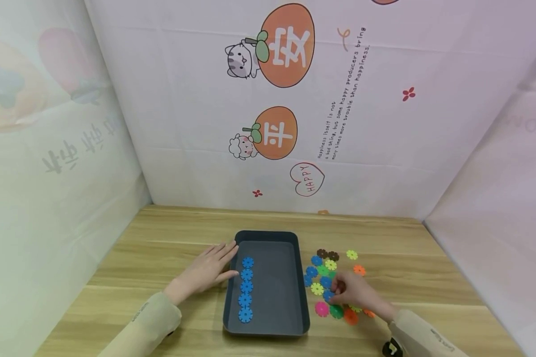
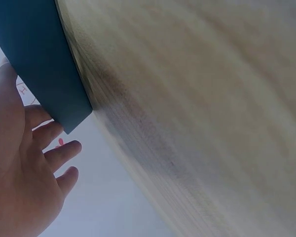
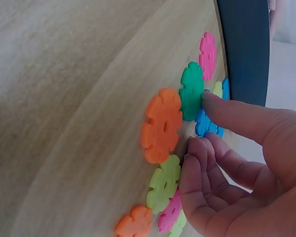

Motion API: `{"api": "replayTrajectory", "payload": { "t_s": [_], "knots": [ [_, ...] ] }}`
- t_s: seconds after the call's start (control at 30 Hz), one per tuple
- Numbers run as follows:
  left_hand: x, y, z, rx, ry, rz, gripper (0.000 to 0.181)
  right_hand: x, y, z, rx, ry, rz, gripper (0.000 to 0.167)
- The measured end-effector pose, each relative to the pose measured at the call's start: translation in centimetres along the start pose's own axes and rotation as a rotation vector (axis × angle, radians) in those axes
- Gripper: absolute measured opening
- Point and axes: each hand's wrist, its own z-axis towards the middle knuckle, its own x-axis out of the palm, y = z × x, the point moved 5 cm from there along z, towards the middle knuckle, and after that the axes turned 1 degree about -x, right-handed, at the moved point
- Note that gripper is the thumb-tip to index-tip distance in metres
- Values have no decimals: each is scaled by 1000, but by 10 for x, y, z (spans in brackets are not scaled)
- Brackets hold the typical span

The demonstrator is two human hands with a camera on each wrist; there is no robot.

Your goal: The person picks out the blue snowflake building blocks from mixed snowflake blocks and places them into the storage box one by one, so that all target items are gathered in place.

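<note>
My left hand [image 1: 211, 267] rests with straight, spread fingers along the left rim of a dark grey tray [image 1: 274, 287]. In the left wrist view its fingertips touch the tray's outer wall [image 2: 44, 59]. Inside the tray, several blue snowflake discs [image 1: 246, 286] lie in a column along the left side. To the right of the tray, my right hand [image 1: 355, 291] is low over the loose pieces. Its thumb and curled fingers pinch the edges of a blue snowflake disc [image 1: 328, 296], which lies at table level and is partly hidden by the fingers.
Loose snowflake discs surround the right hand: pink [image 1: 321, 309], green [image 1: 336, 311], orange [image 1: 350, 317], yellow [image 1: 317, 288], brown [image 1: 322, 253] and more blue ones [image 1: 311, 271]. The wooden table [image 1: 183, 225] meets printed cloth walls [image 1: 196, 173] at the back and sides.
</note>
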Motion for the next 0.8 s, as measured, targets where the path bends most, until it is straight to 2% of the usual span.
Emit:
{"api": "replayTrajectory", "payload": {
  "t_s": [0.2,0.43,0.57,0.8],
  "knots": [
    [0,0,0,-1,-2,-10,73,0,2,-1,20,8,4,29],
    [0,0,0,-5,5,-14,74,0,3,-1,3,18,31,30],
    [0,0,0,-4,5,-18,73,-2,3,-2,-12,21,50,26],
    [-1,-1,-1,4,-8,-20,72,-5,7,-5,11,46,107,14]
  ]
}}
